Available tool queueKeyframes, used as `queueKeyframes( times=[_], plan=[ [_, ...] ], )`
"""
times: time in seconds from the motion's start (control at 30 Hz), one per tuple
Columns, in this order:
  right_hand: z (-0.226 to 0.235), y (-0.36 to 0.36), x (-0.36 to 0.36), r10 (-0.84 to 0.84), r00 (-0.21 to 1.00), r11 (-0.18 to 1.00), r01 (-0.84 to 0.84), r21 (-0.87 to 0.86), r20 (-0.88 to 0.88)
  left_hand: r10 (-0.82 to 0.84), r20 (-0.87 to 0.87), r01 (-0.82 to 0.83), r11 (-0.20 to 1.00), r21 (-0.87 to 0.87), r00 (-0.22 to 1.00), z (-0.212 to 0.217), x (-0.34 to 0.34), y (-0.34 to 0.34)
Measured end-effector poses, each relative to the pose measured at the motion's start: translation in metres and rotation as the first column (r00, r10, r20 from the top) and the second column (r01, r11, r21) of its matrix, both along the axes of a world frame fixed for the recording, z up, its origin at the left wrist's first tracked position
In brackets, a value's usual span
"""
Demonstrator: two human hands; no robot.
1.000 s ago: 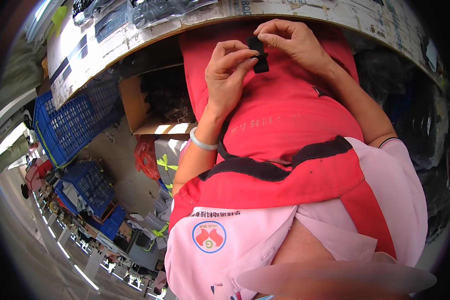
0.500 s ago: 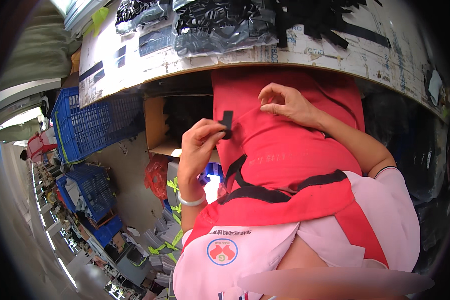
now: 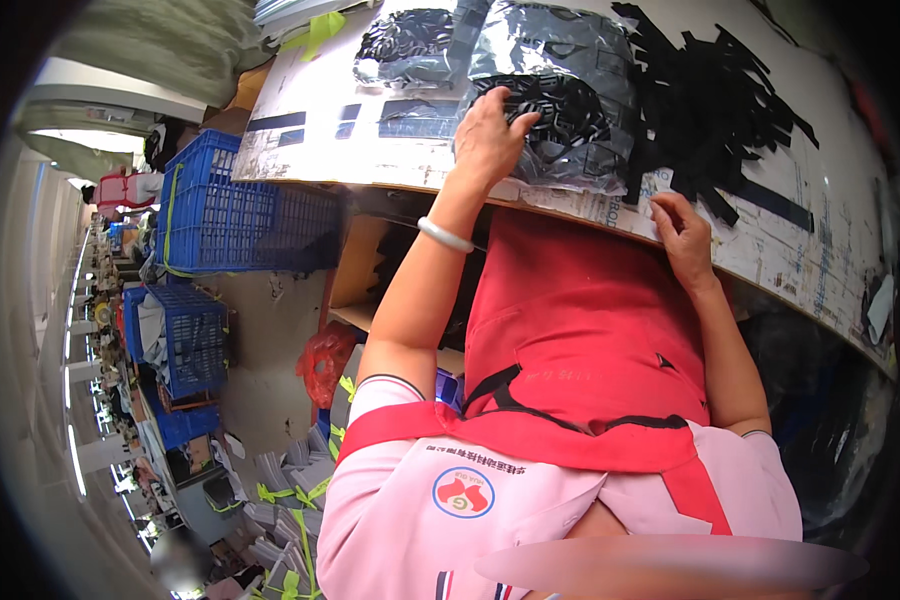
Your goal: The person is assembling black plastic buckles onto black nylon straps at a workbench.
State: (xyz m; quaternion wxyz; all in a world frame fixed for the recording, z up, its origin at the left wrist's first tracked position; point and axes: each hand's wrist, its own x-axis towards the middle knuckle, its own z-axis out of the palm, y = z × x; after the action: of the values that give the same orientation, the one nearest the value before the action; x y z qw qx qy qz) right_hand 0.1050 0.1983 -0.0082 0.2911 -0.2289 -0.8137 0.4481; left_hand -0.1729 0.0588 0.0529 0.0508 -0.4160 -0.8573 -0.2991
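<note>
My left hand (image 3: 488,138) reaches over the table, its thumb and fingers spread apart. It is at the open mouth of a clear plastic bag (image 3: 595,50) filled with small black pieces (image 3: 560,112) with pale markings. No piece shows between its fingers. My right hand (image 3: 684,240) is at the table's near edge with its fingers curled in. Whatever those fingers hold, if anything, is hidden. Just beyond it lies a loose heap of black strips (image 3: 695,105).
A smaller bag of black pieces (image 3: 407,45) lies farther left on the white, printed tabletop (image 3: 320,160). Flat dark strips (image 3: 415,118) lie beside it. Blue crates (image 3: 200,215) stand left of the table, and a cardboard box (image 3: 355,265) is underneath. A red plastic bag (image 3: 325,365) sits on the floor.
My left hand has moved from above my lap up to the bag; the small black piece it pinched no longer shows. My right hand has moved right to the table edge.
</note>
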Motion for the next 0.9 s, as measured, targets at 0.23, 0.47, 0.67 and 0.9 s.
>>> queueKeyframes(
  times=[0.23,0.47,0.67,0.9],
  plan=[
    [-0.017,0.009,0.005,-0.047,0.999,0.999,0.047,-0.009,0.017,-0.147,0.006,0.145,0.967,-0.207,0.989,-0.035,0.015,0.057],
    [-0.010,0.006,0.001,0.011,0.995,0.982,-0.030,0.187,0.099,-0.167,0.192,0.179,0.983,-0.047,0.967,-0.047,-0.017,0.069],
    [-0.008,0.003,-0.001,-0.007,0.994,0.973,-0.018,0.229,0.109,-0.146,0.706,-0.013,0.977,0.214,0.693,-0.026,-0.030,0.063],
    [-0.005,-0.002,-0.006,-0.005,0.990,0.978,-0.024,0.206,0.142,-0.666,0.670,-0.596,0.695,0.401,-0.327,-0.051,-0.053,0.068]
  ],
)
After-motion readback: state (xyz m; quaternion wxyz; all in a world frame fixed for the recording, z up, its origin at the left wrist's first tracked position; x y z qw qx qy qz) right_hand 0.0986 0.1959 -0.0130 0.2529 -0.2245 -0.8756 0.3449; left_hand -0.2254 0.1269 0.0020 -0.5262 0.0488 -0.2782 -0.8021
